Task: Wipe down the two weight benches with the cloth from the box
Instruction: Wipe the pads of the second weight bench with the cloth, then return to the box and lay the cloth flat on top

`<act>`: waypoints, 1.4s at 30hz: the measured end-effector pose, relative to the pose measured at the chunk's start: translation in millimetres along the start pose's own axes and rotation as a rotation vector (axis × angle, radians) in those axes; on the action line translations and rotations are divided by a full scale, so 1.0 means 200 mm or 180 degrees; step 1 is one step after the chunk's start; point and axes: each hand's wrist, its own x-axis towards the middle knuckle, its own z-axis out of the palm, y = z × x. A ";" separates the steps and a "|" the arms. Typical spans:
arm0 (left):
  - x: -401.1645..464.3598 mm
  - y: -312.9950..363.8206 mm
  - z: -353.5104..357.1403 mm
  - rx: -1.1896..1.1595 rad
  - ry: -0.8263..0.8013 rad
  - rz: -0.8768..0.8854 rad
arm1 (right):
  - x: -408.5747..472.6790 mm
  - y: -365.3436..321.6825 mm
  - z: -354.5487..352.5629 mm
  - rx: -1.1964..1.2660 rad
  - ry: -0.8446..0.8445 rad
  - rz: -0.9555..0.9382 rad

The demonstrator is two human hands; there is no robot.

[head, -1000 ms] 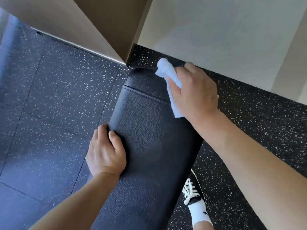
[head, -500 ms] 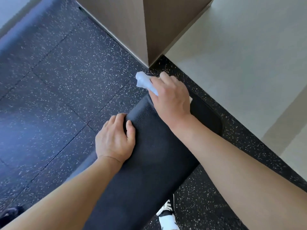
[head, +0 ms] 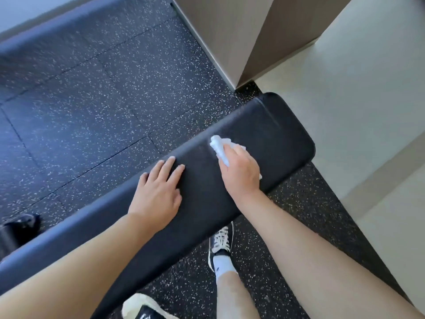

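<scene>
My left hand (head: 158, 192) lies palm down and flat, fingers (head: 171, 162) stretched forward and slightly spread, thumb tucked along the side, gripping nothing. Its wrist is straight and the bare forearm runs back toward the lower left corner. My right hand (head: 240, 171) sits ahead and to the right of it, knuckles up, fingers curled down and closed around a bunched white cloth (head: 218, 146) that sticks out past the fingertips and a little at the outer edge of the palm. That wrist bends slightly, and the bare right forearm angles back to the lower right. The two hands are near each other but apart.
</scene>
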 end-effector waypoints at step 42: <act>-2.53 -0.37 -2.65 -0.0469 0.2604 -0.0952 | -1.02 -2.12 -2.49 0.0713 0.1143 -0.2315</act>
